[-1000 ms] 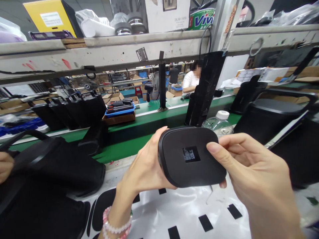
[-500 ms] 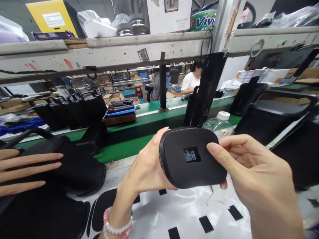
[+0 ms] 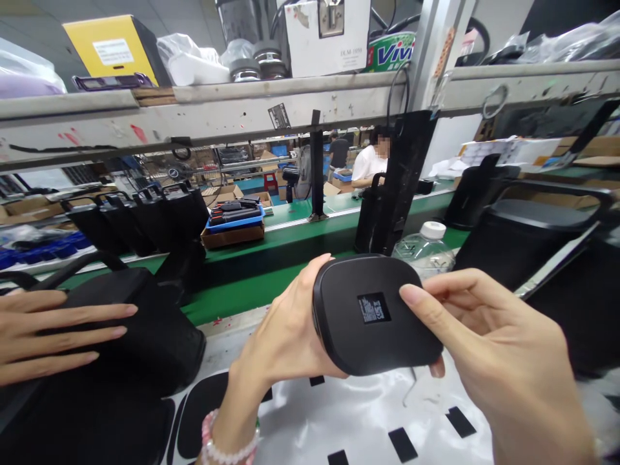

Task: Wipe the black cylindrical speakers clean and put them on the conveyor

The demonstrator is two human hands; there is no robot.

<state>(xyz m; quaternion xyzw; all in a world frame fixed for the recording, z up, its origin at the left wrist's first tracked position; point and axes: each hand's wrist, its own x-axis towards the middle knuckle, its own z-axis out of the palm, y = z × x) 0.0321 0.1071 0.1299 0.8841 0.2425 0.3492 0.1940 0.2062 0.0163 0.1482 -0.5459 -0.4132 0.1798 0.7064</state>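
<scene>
A black rounded-square part (image 3: 346, 339) is held up in front of me, its flat face toward the camera. Its exact kind is unclear. A small black rectangular label (image 3: 374, 308) with pale print sits near the middle of that face. My left hand (image 3: 285, 329), with a beaded bracelet at the wrist, is wrapped round the part's left side; most of its fingers are hidden behind. My right hand (image 3: 489, 342) pinches the right edge, thumb on the face. Below, a glossy white sheet (image 3: 358, 413) carries several small black rectangles (image 3: 402, 445).
Another person's hand (image 3: 62, 329) rests on a black handled case (image 3: 135, 323) at left. A clear bottle (image 3: 423, 248) with a white cap stands behind my right hand. More black handled units (image 3: 537, 219) stand at right. A green conveyor (image 3: 252, 278) and overhead shelf (image 3: 217, 119) run across.
The scene sits slightly lower in view. The other person's hand has shifted a little to the right on the case. My grip on the black part looks the same.
</scene>
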